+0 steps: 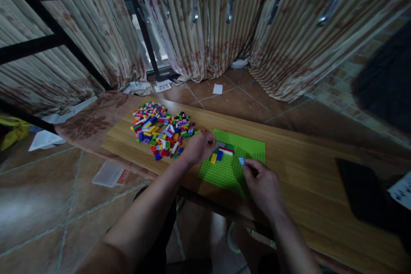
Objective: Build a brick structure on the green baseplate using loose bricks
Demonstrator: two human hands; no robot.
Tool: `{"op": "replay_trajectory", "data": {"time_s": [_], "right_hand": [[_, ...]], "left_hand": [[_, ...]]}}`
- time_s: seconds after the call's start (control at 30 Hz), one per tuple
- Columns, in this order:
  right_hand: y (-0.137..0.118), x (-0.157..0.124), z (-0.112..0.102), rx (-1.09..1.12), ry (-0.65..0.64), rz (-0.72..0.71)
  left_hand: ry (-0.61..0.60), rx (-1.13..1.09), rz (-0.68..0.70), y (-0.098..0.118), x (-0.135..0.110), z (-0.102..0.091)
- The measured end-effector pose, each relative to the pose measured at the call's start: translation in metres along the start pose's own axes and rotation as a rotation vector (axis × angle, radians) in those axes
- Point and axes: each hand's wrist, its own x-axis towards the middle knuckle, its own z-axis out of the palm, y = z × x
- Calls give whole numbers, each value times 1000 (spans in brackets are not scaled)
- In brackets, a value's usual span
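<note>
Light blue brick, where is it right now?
In the head view, the light blue brick is held by the right hand, over the green baseplate and to the right of the white brick.

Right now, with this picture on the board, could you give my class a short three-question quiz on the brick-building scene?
1. True or false: the right hand holds a light-blue piece.
2. What colour is the baseplate? A) red B) green C) white
3. Fill in: in the picture, the heap of loose bricks lies to the ____ of the baseplate.

Key: 1. True; 2. B; 3. left.
</note>
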Motion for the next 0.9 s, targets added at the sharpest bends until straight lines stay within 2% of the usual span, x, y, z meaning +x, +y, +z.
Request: {"op": "replay_trajectory", "data": {"time_s": [0.2,0.4,0.9], "right_hand": [[-12,5,8,-14,1,32],[-17,8,18,-144,25,30],[-34,8,35,-301,1,44]], "left_hand": [[7,109,-57,0,-3,2],[-2,168,-62,-4,-5,3],[-26,200,-73,-3,-9,2]]}}
